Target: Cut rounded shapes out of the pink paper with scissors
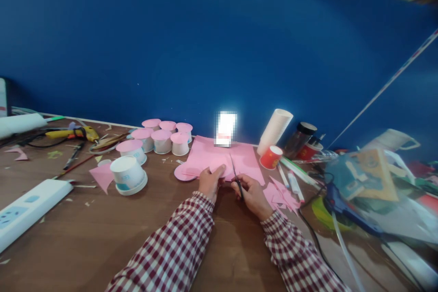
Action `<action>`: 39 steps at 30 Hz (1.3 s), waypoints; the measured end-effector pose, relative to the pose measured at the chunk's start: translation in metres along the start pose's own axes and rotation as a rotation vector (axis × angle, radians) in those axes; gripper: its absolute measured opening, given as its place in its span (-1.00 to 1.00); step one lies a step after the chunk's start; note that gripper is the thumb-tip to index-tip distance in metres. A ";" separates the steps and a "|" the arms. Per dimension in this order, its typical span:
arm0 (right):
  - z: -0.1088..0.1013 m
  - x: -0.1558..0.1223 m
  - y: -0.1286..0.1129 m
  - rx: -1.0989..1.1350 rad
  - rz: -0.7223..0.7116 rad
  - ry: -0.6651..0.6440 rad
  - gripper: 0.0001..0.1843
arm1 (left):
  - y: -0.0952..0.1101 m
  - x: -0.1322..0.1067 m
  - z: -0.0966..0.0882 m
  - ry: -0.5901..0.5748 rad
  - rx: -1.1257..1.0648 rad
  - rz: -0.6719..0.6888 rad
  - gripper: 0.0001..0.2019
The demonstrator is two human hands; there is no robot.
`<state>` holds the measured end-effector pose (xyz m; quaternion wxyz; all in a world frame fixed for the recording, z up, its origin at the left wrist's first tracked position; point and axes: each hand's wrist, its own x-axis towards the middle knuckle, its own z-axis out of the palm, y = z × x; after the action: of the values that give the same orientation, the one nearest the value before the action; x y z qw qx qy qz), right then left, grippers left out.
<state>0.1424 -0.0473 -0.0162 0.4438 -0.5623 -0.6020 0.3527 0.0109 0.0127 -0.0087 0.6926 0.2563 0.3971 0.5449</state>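
Note:
My left hand (211, 181) pinches a piece of pink paper (212, 163) over a larger pink sheet (248, 156) on the table. Closed around the handles of a pair of scissors (234, 167) is my right hand (252, 194), the blades pointing away from me beside the paper's right edge. Whether the blades touch the paper is hard to tell. A pink paper disc (182, 172) lies left of my left hand. Pink scraps (279, 194) are scattered to the right of my right hand.
Several paper cups with pink tops (162, 135) stand left; nearer is a white cup (127, 172). A stack of white cups (274, 131) leans beside a red cup (271, 157). A power strip (32, 212) and yellow glue gun (73, 133) lie left, a blue glue gun (349, 212) right.

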 end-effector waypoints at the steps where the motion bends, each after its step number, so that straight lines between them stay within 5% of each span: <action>1: 0.000 0.000 0.000 0.000 -0.001 0.000 -0.74 | 0.000 0.000 0.000 0.001 -0.001 0.002 -0.68; 14: 0.002 0.001 -0.007 0.079 0.074 0.030 -0.73 | 0.000 0.000 0.001 0.031 0.005 0.009 -0.66; 22: -0.004 0.001 -0.014 0.468 0.050 -0.018 -0.56 | -0.001 0.000 0.000 -0.024 -0.052 0.028 -0.65; 28: -0.004 0.005 -0.015 0.252 -0.048 0.269 -0.54 | 0.002 -0.001 0.001 -0.051 -0.094 -0.007 -0.72; 34: -0.002 0.003 -0.012 -0.009 -0.062 0.283 -0.54 | 0.005 -0.004 0.002 -0.079 -0.127 -0.029 -0.74; 39: 0.003 0.003 -0.005 0.147 -0.031 0.198 -0.59 | 0.008 -0.003 0.000 -0.049 -0.126 -0.048 -0.71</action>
<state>0.1377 -0.0443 -0.0118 0.5464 -0.5511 -0.5363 0.3318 0.0066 0.0115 -0.0015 0.7299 0.2159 0.3507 0.5456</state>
